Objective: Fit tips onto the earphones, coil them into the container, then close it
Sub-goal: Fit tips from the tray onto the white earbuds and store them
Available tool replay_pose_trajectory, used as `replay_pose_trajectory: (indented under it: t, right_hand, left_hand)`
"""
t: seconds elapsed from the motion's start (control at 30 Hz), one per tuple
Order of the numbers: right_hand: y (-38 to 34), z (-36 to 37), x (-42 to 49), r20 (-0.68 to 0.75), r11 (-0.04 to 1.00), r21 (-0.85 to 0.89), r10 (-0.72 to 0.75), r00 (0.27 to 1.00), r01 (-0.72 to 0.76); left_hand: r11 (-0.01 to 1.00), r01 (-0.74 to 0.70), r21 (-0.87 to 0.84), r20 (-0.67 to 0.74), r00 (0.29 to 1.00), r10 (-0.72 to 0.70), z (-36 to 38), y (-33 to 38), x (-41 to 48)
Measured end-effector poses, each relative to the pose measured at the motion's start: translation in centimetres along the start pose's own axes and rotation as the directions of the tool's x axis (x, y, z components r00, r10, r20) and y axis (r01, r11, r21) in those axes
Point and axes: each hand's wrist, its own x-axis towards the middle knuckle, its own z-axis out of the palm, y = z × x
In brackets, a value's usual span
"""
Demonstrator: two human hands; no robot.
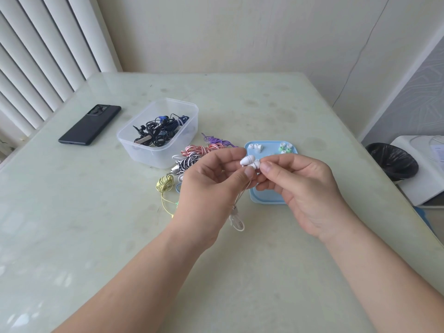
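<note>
left hand (211, 179): i pinch the white earbuds (249, 162) between thumb and forefinger, fingers narrowed around the stems, so both buds sit steady at chest height with their noses toward my other hand.
right hand (298, 181): thumb and forefinger closed tight at the nearer bud; i judge i am pressing a tip on, but whether a tip is under my fingers i cannot tell.
white cable (236, 217): it hangs loose below my left hand, clear of the work, with a small loop near the table.
blue lid (264, 198): it lies flat just behind my hands and serves as a tray, so the white tips (255, 147) and green tips (284, 148) at its far edge cannot roll off.
clear container (158, 131): open, to the left of the lid, already holding dark coiled earphones; near enough to drop the next coil in.
waiting earphones (199, 155): striped, purple and yellow bundles lie between container and lid, i judge next in turn.
table (240, 272): pale glossy top, faintly stained, with glare patches at the near left.
phone (90, 128): dark, face down, well apart at the far left.
room: plain wall, vertical blinds (43, 56) at left, a bin with a black liner (391, 162) on the floor at right.
</note>
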Motion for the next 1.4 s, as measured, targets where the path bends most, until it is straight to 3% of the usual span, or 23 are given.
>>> replay_pose_trajectory:
  t: [0.2,0.4,0.67,0.8,1.0,1.17,1.4]
  right_hand:
    - [0.0,-0.2,0.2,0.039,0.996,0.074,0.038,0.999,-0.041]
    - [0.2,-0.2,0.0,0.041,0.969,-0.180,-0.163,0.986,0.168]
    - [-0.5,-0.4,0.0,0.063,0.976,-0.182,-0.108,0.992,0.118]
    - [-0.4,-0.7,0.1,0.071,0.961,-0.266,-0.060,0.996,0.077]
    - [-0.2,-0.6,-0.3,0.130,0.863,-0.443,-0.207,0.970,0.243]
    - [-0.4,-0.8,-0.1,0.117,0.932,-0.290,-0.190,0.975,0.216]
    - [-0.2,-1.1,0.0,0.180,0.905,-0.345,-0.194,0.964,0.247]
  left_hand:
    - [1.000,0.013,-0.015,0.004,1.000,-0.013,0.2,0.2,-0.1]
    - [0.999,0.039,0.030,0.004,0.999,-0.039,0.1,0.2,-0.1]
    - [0.995,0.075,0.068,0.003,0.997,-0.075,-0.2,0.4,0.1]
    - [0.993,0.072,0.094,-0.005,0.997,-0.072,-0.3,0.4,0.2]
    - [0.989,0.096,0.113,-0.013,0.995,-0.095,-0.3,0.5,0.2]
    - [0.989,0.127,0.077,-0.010,0.992,-0.127,-0.2,0.6,0.1]
    - [0.986,0.123,0.116,0.019,0.992,-0.126,-0.3,0.5,0.1]
